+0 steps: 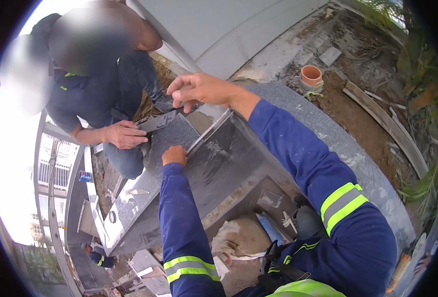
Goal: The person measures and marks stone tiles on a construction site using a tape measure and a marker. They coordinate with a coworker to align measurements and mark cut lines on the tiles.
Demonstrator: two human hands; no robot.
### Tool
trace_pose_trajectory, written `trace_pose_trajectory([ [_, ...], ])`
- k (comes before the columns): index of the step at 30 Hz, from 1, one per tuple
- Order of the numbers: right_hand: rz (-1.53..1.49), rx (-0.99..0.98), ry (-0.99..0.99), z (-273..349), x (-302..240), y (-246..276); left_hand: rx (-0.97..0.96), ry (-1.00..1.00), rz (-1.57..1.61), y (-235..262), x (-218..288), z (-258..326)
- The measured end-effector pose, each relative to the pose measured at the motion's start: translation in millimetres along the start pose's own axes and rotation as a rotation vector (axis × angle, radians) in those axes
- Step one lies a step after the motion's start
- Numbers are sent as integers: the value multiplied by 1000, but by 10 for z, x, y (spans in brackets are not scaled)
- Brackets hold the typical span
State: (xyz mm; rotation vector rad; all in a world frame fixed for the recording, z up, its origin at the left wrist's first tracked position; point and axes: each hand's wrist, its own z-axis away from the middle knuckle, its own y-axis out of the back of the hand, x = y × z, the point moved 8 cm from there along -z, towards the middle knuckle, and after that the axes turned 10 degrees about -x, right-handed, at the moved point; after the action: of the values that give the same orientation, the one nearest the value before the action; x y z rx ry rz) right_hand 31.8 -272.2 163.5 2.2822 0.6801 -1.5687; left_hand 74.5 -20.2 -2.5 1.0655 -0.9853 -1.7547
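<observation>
My left hand (pixel 175 155) is closed at the near end of a narrow light measuring ruler (pixel 210 131). The ruler lies slantwise along the edge between a speckled grey stone slab (pixel 174 136) and a dark stone face. Higher up hovers my right hand (pixel 191 91), fingers loosely bent and apart, with nothing visible in it. It is over the far end of the slab, beside a patch of wet-looking mortar (pixel 199 121). Across from me, a co-worker's hand (pixel 125 134) rests on a narrow grey stone strip (pixel 157 122) at the slab's left edge.
A curved grey stone ledge (pixel 338 143) sweeps round on the right. Beyond it stand an orange pipe end (pixel 311 75) and long boards (pixel 387 126) on soil. Below my arms lie a sack (pixel 241 235) and rubble. Another person (pixel 99 255) is far down at left.
</observation>
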Motion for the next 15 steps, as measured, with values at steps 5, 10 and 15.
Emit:
trace_pose_trajectory([
  [5, 858, 360, 23, 676, -24, 235, 24, -54, -56, 29, 78, 13],
  [10, 932, 354, 18, 1037, 56, 243, -8, -92, -16, 109, 108, 49],
  [15, 994, 152, -234, 1280, 337, 189, 4, -116, -18, 0, -33, -95],
])
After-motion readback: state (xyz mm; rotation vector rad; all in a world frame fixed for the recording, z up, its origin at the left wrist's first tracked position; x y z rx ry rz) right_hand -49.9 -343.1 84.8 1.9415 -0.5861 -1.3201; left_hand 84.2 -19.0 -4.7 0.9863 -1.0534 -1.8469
